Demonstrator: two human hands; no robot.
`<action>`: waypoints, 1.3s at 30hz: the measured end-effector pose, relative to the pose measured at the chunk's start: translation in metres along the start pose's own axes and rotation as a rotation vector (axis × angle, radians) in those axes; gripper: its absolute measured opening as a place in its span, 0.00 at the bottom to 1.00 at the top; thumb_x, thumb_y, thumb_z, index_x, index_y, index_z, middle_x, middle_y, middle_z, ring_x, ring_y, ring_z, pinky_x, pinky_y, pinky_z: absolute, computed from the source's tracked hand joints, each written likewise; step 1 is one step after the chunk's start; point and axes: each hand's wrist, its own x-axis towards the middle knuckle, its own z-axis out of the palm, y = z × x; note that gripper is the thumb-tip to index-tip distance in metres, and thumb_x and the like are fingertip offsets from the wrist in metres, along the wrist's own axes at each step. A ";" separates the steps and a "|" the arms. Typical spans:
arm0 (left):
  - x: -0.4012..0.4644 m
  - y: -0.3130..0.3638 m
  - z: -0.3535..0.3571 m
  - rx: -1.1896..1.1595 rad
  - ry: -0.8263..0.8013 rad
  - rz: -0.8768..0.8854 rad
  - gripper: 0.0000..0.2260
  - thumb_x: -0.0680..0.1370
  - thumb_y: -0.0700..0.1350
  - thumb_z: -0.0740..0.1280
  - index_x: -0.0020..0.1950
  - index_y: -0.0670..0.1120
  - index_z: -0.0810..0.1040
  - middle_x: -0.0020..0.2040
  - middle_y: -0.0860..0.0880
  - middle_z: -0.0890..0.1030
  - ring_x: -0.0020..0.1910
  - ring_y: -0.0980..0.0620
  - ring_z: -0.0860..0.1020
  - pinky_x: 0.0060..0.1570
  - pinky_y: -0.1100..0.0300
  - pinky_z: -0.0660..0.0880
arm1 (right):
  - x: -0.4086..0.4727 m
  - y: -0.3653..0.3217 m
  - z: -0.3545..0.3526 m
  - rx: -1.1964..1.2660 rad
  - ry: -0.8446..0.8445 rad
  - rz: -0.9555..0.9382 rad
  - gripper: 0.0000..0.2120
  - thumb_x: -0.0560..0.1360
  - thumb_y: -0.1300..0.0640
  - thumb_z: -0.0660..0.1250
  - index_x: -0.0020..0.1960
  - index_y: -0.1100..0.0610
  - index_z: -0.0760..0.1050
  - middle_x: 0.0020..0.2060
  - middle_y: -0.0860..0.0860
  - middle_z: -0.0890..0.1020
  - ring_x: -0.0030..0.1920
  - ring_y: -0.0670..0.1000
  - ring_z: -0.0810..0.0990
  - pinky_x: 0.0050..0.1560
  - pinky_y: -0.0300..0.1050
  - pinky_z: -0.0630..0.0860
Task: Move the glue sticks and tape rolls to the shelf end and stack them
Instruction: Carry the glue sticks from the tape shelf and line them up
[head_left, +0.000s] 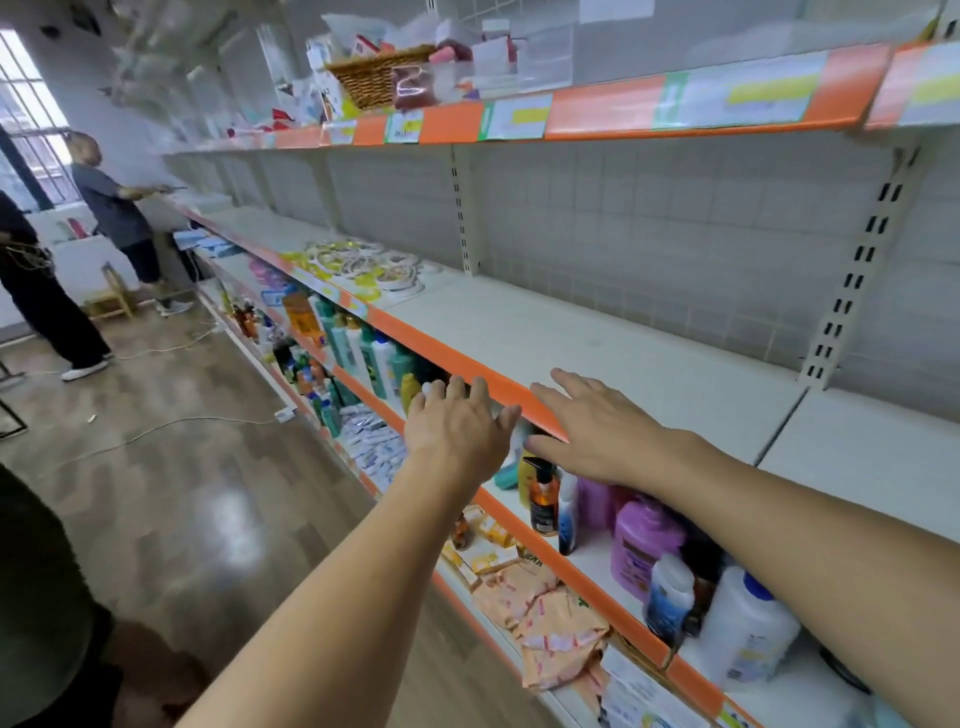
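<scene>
I see my two hands, left hand (457, 423) and right hand (597, 426), spread flat and empty at the shelf (597, 332) edge; one blurred pile of tape rolls (363, 265) lies farther left.

I count two hands, the left hand (457, 427) and the right hand (597, 431), and two other people, one in grey (111, 208) and one in black (36, 291). I see one basket (379, 78), one stool (111, 296) and two purple bottles (641, 540). The tape rolls (358, 262) lie in a heap too blurred for me to count.
</scene>
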 end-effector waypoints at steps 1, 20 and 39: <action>0.008 -0.009 0.002 -0.012 -0.001 -0.007 0.29 0.81 0.65 0.47 0.72 0.47 0.65 0.71 0.44 0.69 0.71 0.42 0.65 0.70 0.46 0.63 | 0.016 -0.003 0.002 -0.003 -0.009 -0.010 0.34 0.80 0.38 0.57 0.80 0.51 0.51 0.79 0.56 0.53 0.77 0.59 0.55 0.75 0.52 0.57; 0.238 -0.230 0.040 -0.001 -0.034 -0.188 0.31 0.81 0.64 0.47 0.78 0.47 0.58 0.75 0.44 0.64 0.75 0.43 0.61 0.72 0.47 0.59 | 0.359 -0.091 0.021 -0.038 -0.067 -0.192 0.35 0.79 0.38 0.59 0.80 0.50 0.51 0.79 0.57 0.55 0.76 0.60 0.59 0.74 0.52 0.60; 0.460 -0.413 0.078 0.037 -0.084 -0.028 0.29 0.81 0.65 0.47 0.74 0.46 0.64 0.72 0.44 0.69 0.71 0.42 0.66 0.68 0.47 0.64 | 0.625 -0.161 0.052 0.033 0.025 -0.082 0.30 0.79 0.40 0.61 0.76 0.52 0.63 0.70 0.54 0.69 0.69 0.58 0.69 0.65 0.52 0.70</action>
